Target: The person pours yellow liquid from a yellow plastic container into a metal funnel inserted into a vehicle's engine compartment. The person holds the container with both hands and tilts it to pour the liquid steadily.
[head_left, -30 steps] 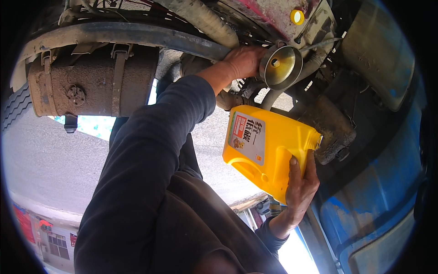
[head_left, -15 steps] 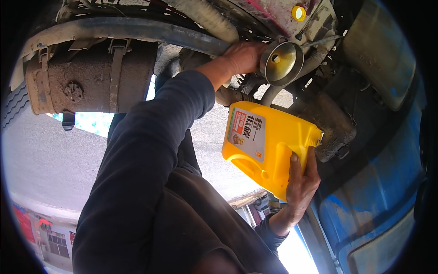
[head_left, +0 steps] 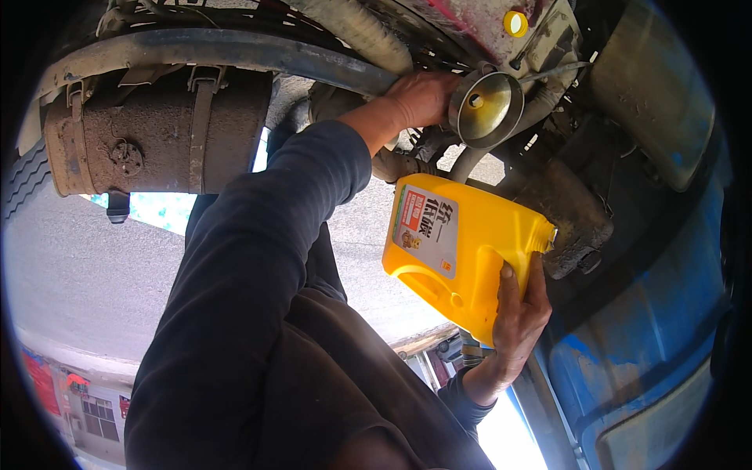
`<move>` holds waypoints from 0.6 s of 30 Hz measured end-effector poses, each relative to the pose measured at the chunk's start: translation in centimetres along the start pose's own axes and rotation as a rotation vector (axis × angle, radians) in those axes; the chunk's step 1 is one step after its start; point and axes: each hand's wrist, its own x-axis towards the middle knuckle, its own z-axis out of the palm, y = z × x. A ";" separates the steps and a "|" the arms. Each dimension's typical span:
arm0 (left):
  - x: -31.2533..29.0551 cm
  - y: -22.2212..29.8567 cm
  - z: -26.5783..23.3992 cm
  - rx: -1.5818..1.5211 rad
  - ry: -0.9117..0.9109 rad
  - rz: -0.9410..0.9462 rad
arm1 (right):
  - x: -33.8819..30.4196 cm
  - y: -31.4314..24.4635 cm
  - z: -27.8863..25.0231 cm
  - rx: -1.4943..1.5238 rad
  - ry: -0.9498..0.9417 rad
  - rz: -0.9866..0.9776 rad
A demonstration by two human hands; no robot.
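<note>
My left hand [head_left: 423, 98] is closed at the side of a round metal funnel [head_left: 489, 110], its fingertips hidden behind the rim. A yellowish film of liquid shows inside the funnel around its hole. Lower and to the right, my right hand [head_left: 521, 317] grips a yellow plastic jug [head_left: 470, 243] near its open-looking neck, thumb on the front face. The jug lies tilted, neck to the right, with a grey-white label facing me. It is apart from the funnel and nothing pours from it. A yellow cap [head_left: 515, 23] rests above, on a dirty reddish surface.
A rusty brown tank [head_left: 157, 141] is strapped at the left beneath a dark curved bar [head_left: 211, 48]. Hoses and grimy metal parts surround the funnel. A scraped blue vehicle panel [head_left: 627, 337] fills the right side. Grey pavement [head_left: 102, 274] lies below.
</note>
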 end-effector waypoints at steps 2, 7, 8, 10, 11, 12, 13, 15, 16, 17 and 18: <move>-0.1 0.1 0.0 -0.001 0.006 0.022 | 0.0 -0.2 0.0 -0.017 0.007 0.018; 0.0 -0.5 0.4 -0.013 0.036 0.054 | 0.0 0.4 -0.1 -0.044 -0.002 -0.036; 0.1 -0.6 0.4 -0.004 0.029 0.053 | 0.0 0.5 -0.1 -0.051 -0.006 -0.057; 0.1 -0.3 0.2 0.006 0.010 0.041 | 0.0 0.7 -0.1 -0.057 0.000 -0.069; 0.1 0.0 0.0 0.007 -0.003 0.031 | -0.1 0.8 0.0 -0.059 0.005 -0.075; 0.1 0.3 -0.2 0.008 -0.015 0.020 | -0.1 0.8 0.0 -0.108 0.019 -0.114; 0.1 0.1 -0.1 0.011 -0.010 0.027 | -0.1 0.9 0.1 -0.156 0.029 -0.158; 0.1 -0.1 -0.1 0.017 0.001 0.040 | -0.1 0.8 0.1 -0.171 0.027 -0.173; 0.1 -0.1 0.0 0.017 0.006 0.040 | -0.1 0.6 0.1 -0.139 0.015 -0.145; 0.1 -0.2 0.0 0.018 0.010 0.040 | 0.0 0.6 0.0 -0.107 0.002 -0.116; 0.1 -0.2 0.1 0.019 0.015 0.039 | 0.1 1.2 0.0 -0.238 0.008 -0.281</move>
